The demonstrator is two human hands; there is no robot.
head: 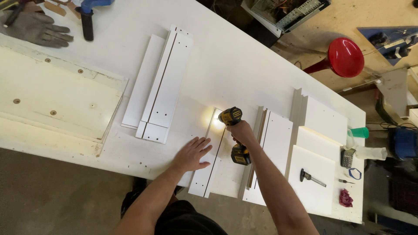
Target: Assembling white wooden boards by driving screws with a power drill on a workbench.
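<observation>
Gripping the handle of a yellow and black cordless drill point(233, 130), the right hand point(242, 132) has its fingers wrapped shut around the tool, whose nose points down onto a long white panel point(212, 167) with a dark groove running along it. The drill's own lamp throws a bright patch on the panel just ahead of the nose, so the contact spot is washed out and the bit itself cannot be made out.

Just to the left of that grip, the left hand point(191, 154) lies flat with fingers spread on the same panel, pressing it to the white worktable point(226, 65). Doing this well, by my judgement, means keeping the tool square to the face, keeping the flat palm close enough to stop the panel from twisting, and keeping those fingertips clear of the nose.

Immediately right of the drill lie more grooved white panels point(274, 143), and beyond them stacked white boards point(320, 130) with a small black tool point(311, 177) on top. Well to the left sits another stack of narrow panels point(163, 87), and far off at the table's corner, a grey glove point(37, 29).
</observation>
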